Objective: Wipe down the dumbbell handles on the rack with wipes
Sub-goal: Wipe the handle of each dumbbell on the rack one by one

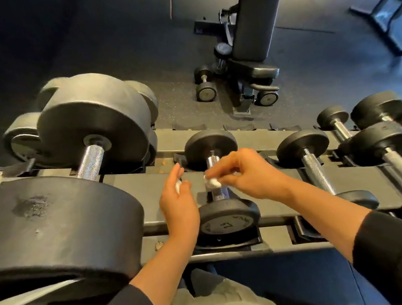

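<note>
At centre frame, the right hand (245, 174) pinches a crumpled white wipe (212, 183) against the knurled handle (215, 176) of a small dumbbell (225, 222) on the rack (133, 187). Just left, the left hand (179, 206) holds another white scrap (178, 186). A huge dumbbell (50, 223) fills lower left; a bench (253, 30) stands at top.

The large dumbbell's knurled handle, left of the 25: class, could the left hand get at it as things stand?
Probably yes. The large dumbbell's handle lies bare between its heads, nothing covering it, and the left hand beside the 25 dumbbell holds only a small white wipe.
</note>
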The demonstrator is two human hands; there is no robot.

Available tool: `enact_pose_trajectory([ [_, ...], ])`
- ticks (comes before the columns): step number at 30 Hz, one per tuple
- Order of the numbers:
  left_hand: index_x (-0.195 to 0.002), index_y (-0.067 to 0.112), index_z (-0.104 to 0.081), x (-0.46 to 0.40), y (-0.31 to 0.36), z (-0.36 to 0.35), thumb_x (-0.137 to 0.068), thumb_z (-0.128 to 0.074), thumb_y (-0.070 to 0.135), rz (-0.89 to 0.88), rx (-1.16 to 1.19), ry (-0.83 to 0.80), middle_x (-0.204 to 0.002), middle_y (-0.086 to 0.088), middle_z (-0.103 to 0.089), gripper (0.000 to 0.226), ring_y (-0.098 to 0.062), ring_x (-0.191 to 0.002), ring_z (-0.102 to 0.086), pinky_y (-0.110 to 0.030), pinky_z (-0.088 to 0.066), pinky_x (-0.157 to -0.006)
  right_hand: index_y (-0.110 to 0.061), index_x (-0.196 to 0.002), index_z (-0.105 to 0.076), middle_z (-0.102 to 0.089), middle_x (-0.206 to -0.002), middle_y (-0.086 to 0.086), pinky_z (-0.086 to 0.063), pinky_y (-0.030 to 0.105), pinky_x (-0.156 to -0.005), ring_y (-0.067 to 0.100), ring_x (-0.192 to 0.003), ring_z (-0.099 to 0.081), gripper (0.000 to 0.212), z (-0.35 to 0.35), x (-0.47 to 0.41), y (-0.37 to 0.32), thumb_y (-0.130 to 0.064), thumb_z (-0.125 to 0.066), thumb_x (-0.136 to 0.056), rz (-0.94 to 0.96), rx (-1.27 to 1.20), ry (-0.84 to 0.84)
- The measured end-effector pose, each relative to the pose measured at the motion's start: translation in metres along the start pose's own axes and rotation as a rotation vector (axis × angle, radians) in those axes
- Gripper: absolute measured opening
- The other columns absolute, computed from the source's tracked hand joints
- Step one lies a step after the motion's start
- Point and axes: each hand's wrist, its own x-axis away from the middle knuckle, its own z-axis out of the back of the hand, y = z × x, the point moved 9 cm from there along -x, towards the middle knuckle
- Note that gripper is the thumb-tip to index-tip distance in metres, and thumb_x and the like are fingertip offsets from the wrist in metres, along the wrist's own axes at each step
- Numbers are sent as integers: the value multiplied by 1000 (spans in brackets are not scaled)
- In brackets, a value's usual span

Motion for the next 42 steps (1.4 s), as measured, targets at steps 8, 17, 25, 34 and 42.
enact_pose_trajectory([
  [8, -129, 35, -50, 6, -10, 9, -98, -42, 10, -5, 111, 47, -119, 19, -54, 40, -13, -122, -50, -45, -43, -104, -20, -120, -64, -61, -118, 3, -44, 30, -90, 22, -112, -46, 34, -12, -56, 12, -9, -59, -88, -16, 644, 30],
  [17, -137, 19, -46, 16, -1, -4, -98, -41, 6, -79, 48, -57, -130, 1, -52, 41, 5, -109, -44, 8, -31, -79, -21, -115, -68, -66, -115, -6, -42, 27, -87, 12, -102, -45, 28, -17, -12, -4, -12, -61, -89, 32, 612, -130],
  [25, -147, 27, -25, 26, -3, -12, -101, -34, 18, -63, 80, -134, -144, -3, -38, 47, -14, -132, -38, -21, -39, -102, -18, -112, -69, -65, -120, -6, -35, 5, -84, -5, -101, -48, 28, -22, 2, -7, -8, -62, -88, -74, 521, -360],
  [34, -141, 13, -34, 31, -3, -10, -101, -35, 20, -24, 94, -72, -137, -8, -37, 41, -6, -114, -41, 6, -34, -78, -18, -122, -63, -58, -128, -2, -40, 27, -80, 15, -104, -41, 41, -18, -42, -5, -1, -57, -86, -19, 856, -73],
  [42, -137, 9, -37, 38, -1, -7, -100, -38, 18, -45, 108, -116, -135, -10, -36, 39, 6, -105, -37, 3, -37, -83, -19, -117, -67, -64, -120, -5, -38, 29, -75, 16, -95, -38, 39, -32, -19, 1, 1, -55, -85, 9, 873, -273],
])
